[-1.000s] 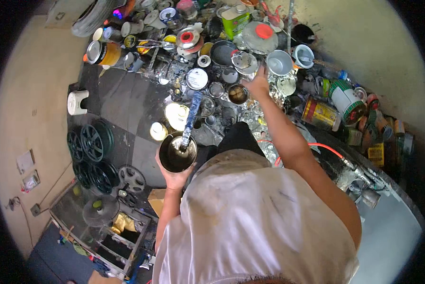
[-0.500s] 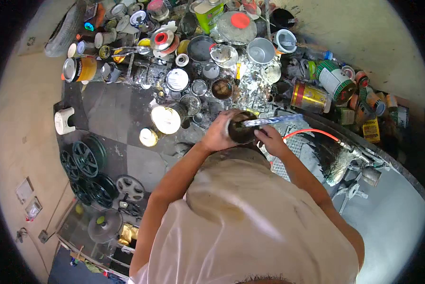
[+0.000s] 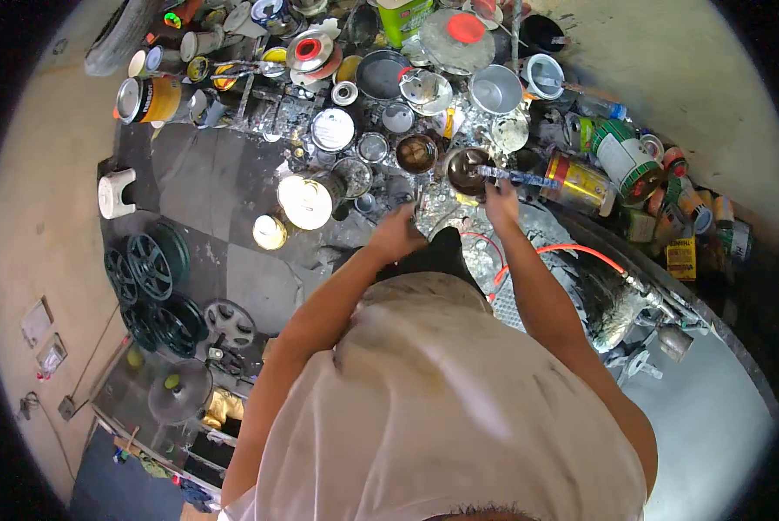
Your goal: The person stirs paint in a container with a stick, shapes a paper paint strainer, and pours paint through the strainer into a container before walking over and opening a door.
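Note:
A dark can (image 3: 466, 171) with brown residue inside stands among the tins. Across its rim lies a paint-smeared stirring stick (image 3: 520, 177), which sticks out to the right. My right hand (image 3: 501, 208) is at the can's near right side, its fingers closed at the rim just under the stick. My left hand (image 3: 396, 234) is lower and to the left, above my knee, with thumb and fingers apart and nothing visible in it. Left of the dark can is another round tin (image 3: 416, 154) with a brown inside.
Many tins and lids crowd the worktop, including an empty grey pot (image 3: 495, 89) and a white lid (image 3: 333, 129). A red hose (image 3: 572, 247) curves at the right towards a metal fitting. Wheel rims (image 3: 152, 265) and a white stool (image 3: 116, 194) are at the left.
The dark can with its stick has moved forward, away from my body, onto the cluttered surface. My left hand has come off it and moved left; my right hand has gone forward with it.

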A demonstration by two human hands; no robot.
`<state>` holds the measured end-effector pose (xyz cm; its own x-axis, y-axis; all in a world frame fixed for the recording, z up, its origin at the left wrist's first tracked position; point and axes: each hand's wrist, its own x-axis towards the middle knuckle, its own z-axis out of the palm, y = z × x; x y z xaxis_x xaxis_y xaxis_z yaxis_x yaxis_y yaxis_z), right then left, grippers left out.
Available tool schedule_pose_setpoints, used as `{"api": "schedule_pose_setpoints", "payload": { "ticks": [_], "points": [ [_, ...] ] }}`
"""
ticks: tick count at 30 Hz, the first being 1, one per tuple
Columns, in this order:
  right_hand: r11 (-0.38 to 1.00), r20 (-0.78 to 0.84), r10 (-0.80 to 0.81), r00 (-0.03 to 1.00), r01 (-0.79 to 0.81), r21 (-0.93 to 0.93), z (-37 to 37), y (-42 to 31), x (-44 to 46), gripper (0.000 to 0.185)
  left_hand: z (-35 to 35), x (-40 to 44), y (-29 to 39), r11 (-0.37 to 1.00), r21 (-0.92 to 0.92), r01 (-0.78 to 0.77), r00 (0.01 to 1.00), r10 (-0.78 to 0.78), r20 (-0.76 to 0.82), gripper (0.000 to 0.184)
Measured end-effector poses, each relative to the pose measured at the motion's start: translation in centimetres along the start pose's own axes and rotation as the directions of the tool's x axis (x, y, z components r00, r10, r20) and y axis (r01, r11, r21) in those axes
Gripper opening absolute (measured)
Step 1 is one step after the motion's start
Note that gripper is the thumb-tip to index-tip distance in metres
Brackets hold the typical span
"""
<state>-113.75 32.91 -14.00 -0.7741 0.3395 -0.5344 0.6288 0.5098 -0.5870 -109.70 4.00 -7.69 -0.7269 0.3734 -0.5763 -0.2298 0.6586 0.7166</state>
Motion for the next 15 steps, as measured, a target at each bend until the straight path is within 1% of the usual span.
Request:
{"api": "schedule_pose_setpoints", "payload": {
  "ticks": [1, 2, 3, 4, 5, 6, 7, 8, 9, 10, 11, 12, 13, 14, 15],
  "points": [
    [0.958, -0.001, 0.009, 1.0, -0.008, 0.288, 0.7, -0.3, 0.1, 0.026, 0.0, -1.3, -2.9, 0.999, 0.037, 0.029, 0.999, -0.027, -0.04, 0.093],
    [0.835, -0.001, 0.021, 1.0, -0.017, 0.551, 1.3, -0.4, -0.2, 0.023, -0.1, -2.8, -5.9, 0.996, 0.073, 0.058, 0.996, -0.053, -0.079, 0.092],
    [0.761, 0.119, 0.053, 0.991, -0.117, 0.638, 1.0, -1.3, -0.9, 0.037, -0.9, -4.7, -7.6, 0.977, 0.008, 0.214, 0.974, -0.212, -0.075, 0.091],
    [0.763, 0.122, 0.054, 0.991, -0.12, 0.635, 1.3, -1.7, -1.4, 0.037, -1.8, -6.5, -9.2, 0.931, -0.058, 0.361, 0.929, -0.364, -0.065, 0.089],
    [0.682, 0.101, 0.093, 0.991, -0.137, 0.718, 1.6, -2.1, -2.0, 0.043, -2.1, -8.1, -12.5, 0.894, -0.123, 0.43, 0.895, -0.44, -0.068, 0.087],
    [0.594, 0.086, 0.133, 0.987, -0.149, 0.791, 1.7, -2.3, -2.6, 0.048, -2.1, -10.0, -15.5, 0.87, -0.14, 0.472, 0.866, -0.487, -0.11, 0.085],
    [0.559, 0.159, 0.097, 0.983, -0.186, 0.808, 1.6, -1.7, -2.8, 0.06, -2.1, -11.8, -18.3, 0.845, -0.161, 0.511, 0.833, -0.532, -0.15, 0.082],
    [0.565, 0.169, 0.091, 0.981, -0.191, 0.803, 1.3, -1.8, -3.4, 0.06, -2.3, -13.5, -19.9, 0.837, -0.133, 0.531, 0.803, -0.547, -0.238, 0.08],
    [0.515, 0.158, 0.136, 0.978, -0.206, 0.832, 1.1, -2.1, -4.3, 0.061, -2.5, -14.5, -20.7, 0.828, -0.145, 0.541, 0.791, -0.56, -0.247, 0.08],
    [0.463, 0.161, 0.179, 0.971, -0.227, 0.856, 1.5, -1.5, -5.0, 0.061, -3.0, -15.7, -21.6, 0.799, -0.158, 0.581, 0.75, -0.6, -0.278, 0.078],
    [0.517, 0.205, 0.169, 0.964, -0.264, 0.815, 1.8, -1.1, -5.6, 0.06, -3.6, -17.4, -22.7, 0.759, -0.176, 0.627, 0.697, -0.647, -0.31, 0.076],
    [0.635, 0.239, 0.2, 0.95, -0.311, 0.707, 1.7, -2.3, -7.1, 0.057, -3.8, -19.0, -24.1, 0.731, -0.194, 0.655, 0.66, -0.678, -0.325, 0.076],
    [0.645, 0.329, 0.228, 0.916, -0.395, 0.654, 2.5, -0.7, -7.1, 0.059, -3.5, -19.4, -25.5, 0.746, -0.217, 0.63, 0.678, -0.664, -0.314, 0.074],
    [0.679, 0.381, 0.232, 0.895, -0.429, 0.596, 2.6, -1.7, -8.5, 0.062, -3.6, -19.1, -26.4, 0.768, -0.239, 0.595, 0.704, -0.641, -0.305, 0.072],
    [0.734, 0.404, 0.244, 0.882, -0.44, 0.518, 3.2, -1.3, -9.5, 0.061, -3.9, -18.9, -26.5, 0.776, -0.263, 0.573, 0.721, -0.63, -0.289, 0.071]
  ]
}}
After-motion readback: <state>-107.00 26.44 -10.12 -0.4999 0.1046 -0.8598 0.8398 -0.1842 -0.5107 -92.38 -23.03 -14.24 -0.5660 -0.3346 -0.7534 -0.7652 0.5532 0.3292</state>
